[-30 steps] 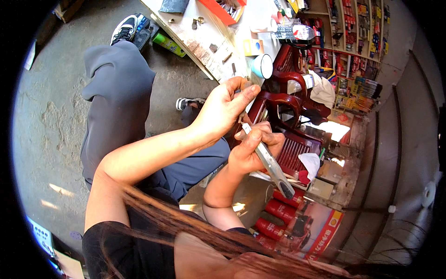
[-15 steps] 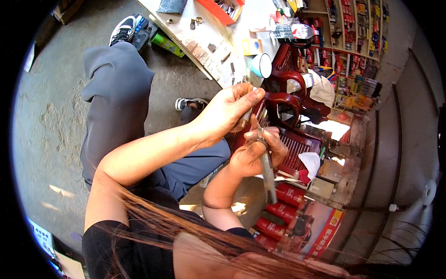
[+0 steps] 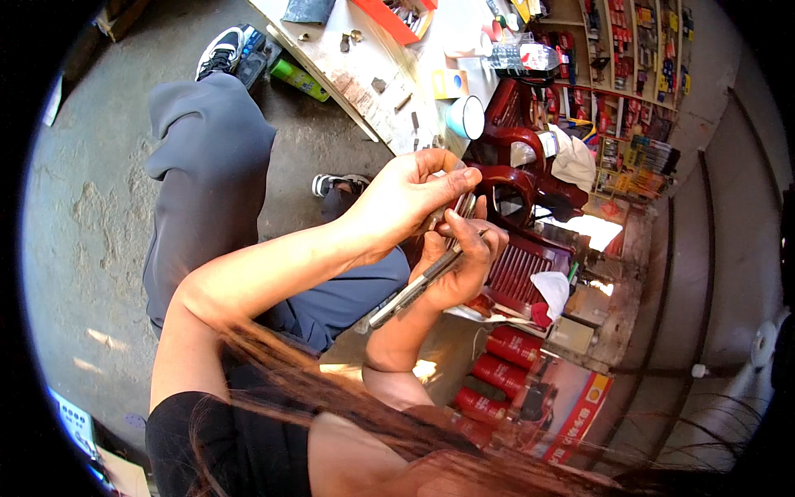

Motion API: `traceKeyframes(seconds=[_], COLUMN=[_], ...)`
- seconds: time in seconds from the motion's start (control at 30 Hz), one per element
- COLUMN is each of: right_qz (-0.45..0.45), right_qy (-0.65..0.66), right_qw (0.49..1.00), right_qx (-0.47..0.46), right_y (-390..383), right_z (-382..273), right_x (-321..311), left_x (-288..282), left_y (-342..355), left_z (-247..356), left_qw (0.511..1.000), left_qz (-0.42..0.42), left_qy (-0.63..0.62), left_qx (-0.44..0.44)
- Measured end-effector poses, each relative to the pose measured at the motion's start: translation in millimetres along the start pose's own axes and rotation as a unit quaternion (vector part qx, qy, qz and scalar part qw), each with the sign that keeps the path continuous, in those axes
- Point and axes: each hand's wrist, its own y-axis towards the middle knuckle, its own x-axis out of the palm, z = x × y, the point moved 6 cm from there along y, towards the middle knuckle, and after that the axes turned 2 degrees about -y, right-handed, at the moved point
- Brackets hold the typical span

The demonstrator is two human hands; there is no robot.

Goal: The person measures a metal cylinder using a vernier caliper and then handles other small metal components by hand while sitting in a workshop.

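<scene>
My left hand (image 3: 418, 195) is closed, thumb against bent fingers, around a small metal piece (image 3: 467, 201) that shows only in part. Just below and touching distance from it, my right hand (image 3: 465, 261) grips a slim, flat, grey metal tool (image 3: 414, 290). The tool's long end slants down and left out of the fingers. Its other end is hidden among the fingers, so I cannot tell whether it meets the small piece.
A white table (image 3: 364, 79) with small metal bits, an open red box (image 3: 397, 18), an enamel mug (image 3: 465, 117) and a plastic bottle (image 3: 522, 56) stands ahead. Dark red wooden chairs (image 3: 522, 265) are at the right, red cylinders (image 3: 501, 374) nearer. Another person's leg (image 3: 211, 166) is at the left.
The tool in my right hand has swung from pointing nearly straight down to slanting down and left. My right hand has turned and risen closer to my left hand, which has barely moved.
</scene>
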Motion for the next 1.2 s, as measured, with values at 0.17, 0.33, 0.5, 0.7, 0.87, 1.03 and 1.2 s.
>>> traceKeyframes(seconds=[0.17, 0.33, 0.5, 0.7, 0.87, 1.03, 1.2], right_qz=[-0.015, 0.047, 0.053, 0.138, 0.093, 0.092, 0.125], right_qy=[-0.043, -0.041, 0.057, 0.334, 0.576, 0.74, 0.484], right_qw=[0.999, 0.998, 0.994, 0.908, 0.755, 0.536, 0.795], right_qx=[-0.021, 0.019, 0.071, 0.21, 0.301, 0.396, 0.344], right_y=[2, -3, -6, -7, -3, -5, -2], right_z=[-3, 1, 8, 19, 29, 25, 14], right_x=[-1, -5, -2, -1, 4, 13, 5], left_x=[1, 4, 3, 3, 6, 6, 6], left_y=[1, -4, -3, -1, -1, -2, -2], left_z=[3, 3, 4, 3, 6, 8, 9], left_qw=[0.999, 0.999, 0.999, 0.998, 0.998, 0.997, 0.996], left_qz=[0.013, -0.034, -0.047, -0.056, -0.064, -0.076, -0.081], left_qy=[0.029, -0.003, -0.005, -0.015, 0.01, 0.001, 0.016], left_qx=[0.036, -0.013, -0.022, -0.01, 0.009, 0.018, 0.03])
